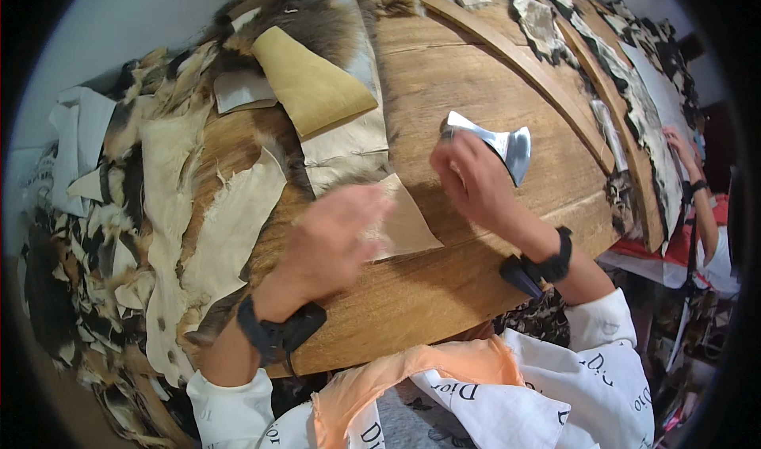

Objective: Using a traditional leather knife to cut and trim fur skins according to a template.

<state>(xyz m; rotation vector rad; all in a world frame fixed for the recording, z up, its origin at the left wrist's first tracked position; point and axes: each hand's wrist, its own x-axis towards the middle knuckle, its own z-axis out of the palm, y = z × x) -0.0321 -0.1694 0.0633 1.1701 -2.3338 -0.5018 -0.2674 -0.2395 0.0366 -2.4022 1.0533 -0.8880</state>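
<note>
My left hand (pixel 337 231), smeared by motion, is over the left part of a small tan piece of hide (pixel 412 223) near the table's front edge; its grip cannot be made out. My right hand (pixel 476 183) has curled fingers, somewhat blurred, and anything in them is hidden. It partly overlaps a shiny metal blade (pixel 511 152) shaped like an axe head; whether the two touch I cannot tell. Beyond my left hand, a yellowish template-like sheet (pixel 313 80) rests across a long strip of pale hide (pixel 349 144) with brown fur (pixel 309 29) at its far end.
Pale hide pieces (pixel 238 211) and a heap of fur scraps (pixel 87 275) cover the left side. Long wooden strips (pixel 523 68) lie along the right of the wooden table (pixel 444 290). Farther right, another person's hand (pixel 683 149) is beside a black-and-white pelt (pixel 634 108).
</note>
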